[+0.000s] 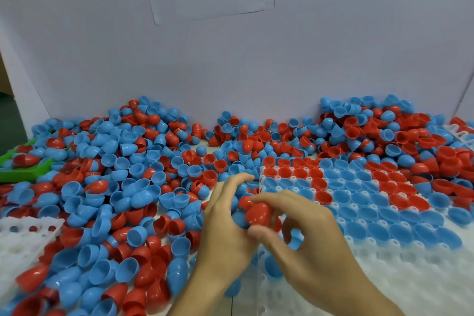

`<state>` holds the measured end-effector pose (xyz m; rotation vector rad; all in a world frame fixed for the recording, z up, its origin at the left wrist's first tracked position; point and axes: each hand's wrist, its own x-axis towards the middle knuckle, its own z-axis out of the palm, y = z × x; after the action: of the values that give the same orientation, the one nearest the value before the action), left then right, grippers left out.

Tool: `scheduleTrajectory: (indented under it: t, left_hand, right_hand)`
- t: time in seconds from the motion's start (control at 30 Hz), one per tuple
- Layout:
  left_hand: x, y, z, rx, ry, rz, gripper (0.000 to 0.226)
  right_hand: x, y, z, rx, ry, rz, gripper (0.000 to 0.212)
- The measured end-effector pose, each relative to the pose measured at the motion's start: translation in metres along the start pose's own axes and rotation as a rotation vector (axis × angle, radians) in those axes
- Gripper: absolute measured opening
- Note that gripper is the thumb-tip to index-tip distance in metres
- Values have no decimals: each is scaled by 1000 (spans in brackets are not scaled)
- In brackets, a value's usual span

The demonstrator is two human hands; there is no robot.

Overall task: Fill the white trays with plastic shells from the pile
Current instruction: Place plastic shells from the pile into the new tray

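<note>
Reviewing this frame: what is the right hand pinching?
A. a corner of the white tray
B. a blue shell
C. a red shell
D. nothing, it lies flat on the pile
C: the right hand pinches a red shell between thumb and fingertips at the left edge of the white tray, with the left hand close beside it.

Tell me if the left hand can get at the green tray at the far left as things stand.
Probably not without clearing first. The left hand is at the centre, working a red shell with the right hand. The green tray lies far off, partly buried under shells.
</note>
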<state>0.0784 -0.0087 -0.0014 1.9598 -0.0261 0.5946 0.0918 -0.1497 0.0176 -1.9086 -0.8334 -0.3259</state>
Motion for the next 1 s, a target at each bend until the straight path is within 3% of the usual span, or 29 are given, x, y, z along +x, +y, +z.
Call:
scheduleTrajectory:
  t: [0.23, 0.53, 0.67, 0.8, 0.9, 1.0]
  left_hand:
    - [3, 2, -1, -216, -1, -113, 44]
    - [4, 3, -6, -277, 6, -138, 35]
    - [3, 7, -6, -271, -22, -64, 28]
    - [1, 12, -6, -258, -88, -7, 29]
    - [0, 12, -5, -256, -110, 7, 28]
    - [1, 12, -5, -293, -96, -14, 27]
  right_hand:
    - [5, 0, -9, 416, 250, 294, 23]
    - [7, 12, -11, 381, 296, 512, 26]
    - [7, 16, -16, 537, 289, 715, 28]
    - [8, 10, -12, 689, 269, 785, 23]
    - [5, 6, -2, 608, 220, 759, 18]
    - [1, 7, 4, 309, 179, 656, 24]
